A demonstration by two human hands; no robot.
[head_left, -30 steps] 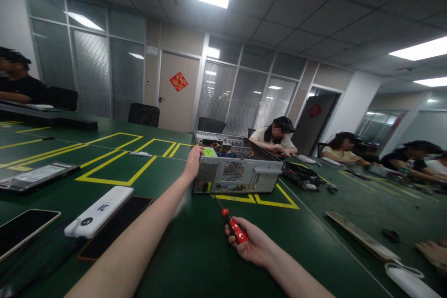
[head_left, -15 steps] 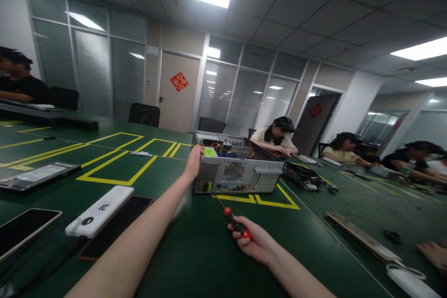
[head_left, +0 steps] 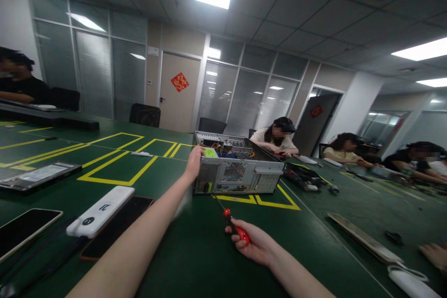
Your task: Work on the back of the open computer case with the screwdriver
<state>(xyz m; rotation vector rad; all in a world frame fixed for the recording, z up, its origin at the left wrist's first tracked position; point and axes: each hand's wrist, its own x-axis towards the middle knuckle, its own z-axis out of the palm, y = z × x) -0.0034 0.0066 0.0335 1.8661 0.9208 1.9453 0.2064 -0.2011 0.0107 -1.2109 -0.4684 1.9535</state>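
Observation:
An open computer case (head_left: 240,174) lies on the green table with its rear panel facing me and cables showing inside. My left hand (head_left: 194,164) is closed on its upper left corner, beside a power supply with a bright green label (head_left: 210,152). In front of the case, my right hand (head_left: 254,241) is wrapped around a red and black screwdriver (head_left: 227,216). The thin shaft points up and left, its tip near the bottom edge of the rear panel. Whether the tip touches the case I cannot tell.
Left of my arm are a hard drive (head_left: 38,176), a white power bank (head_left: 101,212) and two phones. Dark tools (head_left: 303,177) lie right of the case, and a long flat strip (head_left: 363,237) further right. Several people sit around the table; one person's hand (head_left: 435,255) shows at the right edge.
The screwdriver handle has rotated a little in my right hand, now showing more red, and my right fingers have shifted slightly. My left hand and the case have stayed in place.

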